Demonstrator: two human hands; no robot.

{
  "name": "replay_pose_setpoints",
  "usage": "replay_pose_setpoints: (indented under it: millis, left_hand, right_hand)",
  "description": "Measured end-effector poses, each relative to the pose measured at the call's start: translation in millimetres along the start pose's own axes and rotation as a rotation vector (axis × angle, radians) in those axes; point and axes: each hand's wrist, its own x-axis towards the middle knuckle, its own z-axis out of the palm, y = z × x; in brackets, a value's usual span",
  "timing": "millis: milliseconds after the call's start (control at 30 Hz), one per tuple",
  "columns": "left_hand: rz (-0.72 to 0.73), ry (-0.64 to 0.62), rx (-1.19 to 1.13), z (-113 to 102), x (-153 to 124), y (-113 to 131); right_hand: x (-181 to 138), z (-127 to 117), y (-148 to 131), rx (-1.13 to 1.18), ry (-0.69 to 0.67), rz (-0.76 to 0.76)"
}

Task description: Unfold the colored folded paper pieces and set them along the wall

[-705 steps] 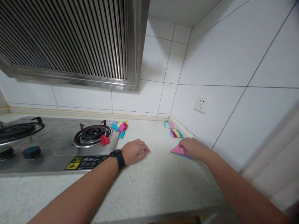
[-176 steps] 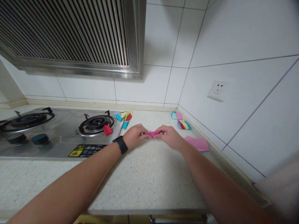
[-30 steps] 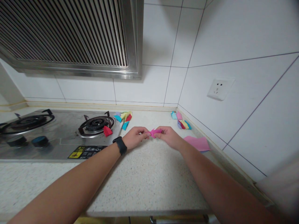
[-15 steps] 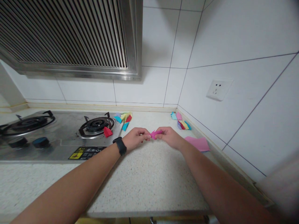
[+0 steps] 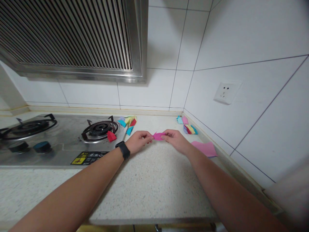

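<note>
A small folded piece of magenta paper (image 5: 158,136) is stretched between my two hands, a little above the speckled countertop (image 5: 154,183). My left hand (image 5: 139,141), with a black watch on the wrist, pinches its left end between thumb and fingers. At the other end, my right hand (image 5: 175,140) grips the paper the same way. Its exact folded shape is too small to make out. Beside my right forearm lies a flat pink paper sheet (image 5: 205,149).
Left of my hands is a gas stove (image 5: 62,141) with a red folded paper (image 5: 111,136) on its right burner. Colourful folded papers (image 5: 131,120) lie by the stove's edge, and more folded papers (image 5: 189,129) near the right wall. A range hood (image 5: 96,77) hangs above.
My hands have drawn slightly apart and up, and more of the magenta paper shows between them. The other papers have stayed in place.
</note>
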Motion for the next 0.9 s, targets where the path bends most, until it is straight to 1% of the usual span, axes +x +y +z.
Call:
replay_pose_setpoints:
  millis: [167,500,900]
  left_hand:
    - [0.006,-0.017,-0.012,-0.4,0.0,0.4]
    - [0.016,-0.032,-0.016,-2.0,0.1,2.3]
    - [-0.011,0.036,-0.010,0.6,0.7,-0.5]
  right_hand:
    - [1.0,-0.6,-0.6,-0.012,0.001,-0.025]
    - [-0.2,-1.4,-3.3,0.027,-0.059,-0.030]
    - [1.5,-0.8,-3.7,-0.016,0.035,0.003]
